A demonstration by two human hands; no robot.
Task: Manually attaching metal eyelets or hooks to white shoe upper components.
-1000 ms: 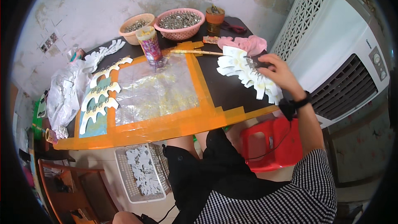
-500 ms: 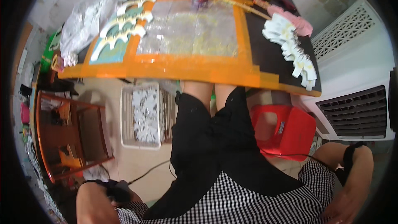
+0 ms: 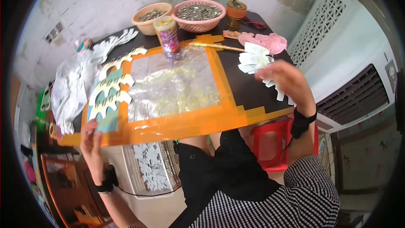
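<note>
My left hand [image 3: 90, 143] is at the table's front left edge, fingers stretched and apart, with nothing in it. Just beyond its fingertips are white scalloped strips [image 3: 110, 104] with yellowish smears and small metal rings, laid in rows on a blue-green sheet [image 3: 110, 123]. Over the right side of the table, my right hand [image 3: 289, 82] has its fingers loosely bent, and no object shows in it. Beneath and beside it lies a fanned stack of white strips [image 3: 253, 57], partly hidden by that hand. Whether the fingertips touch the stack I cannot tell.
A clear plastic sheet [image 3: 173, 86] is bordered by orange tape [image 3: 185, 131]. On it stands a purple cup [image 3: 168, 40]. Behind are two bowls of metal bits [image 3: 152, 15] [image 3: 199, 12], a stick [image 3: 221, 47] and pink cloth [image 3: 265, 41]. A red stool [image 3: 270, 143] stands below.
Both hands have risen from beside my body to the table, the left to its front left edge, the right over the white stack. The view has tilted up, showing more of the table's back.
</note>
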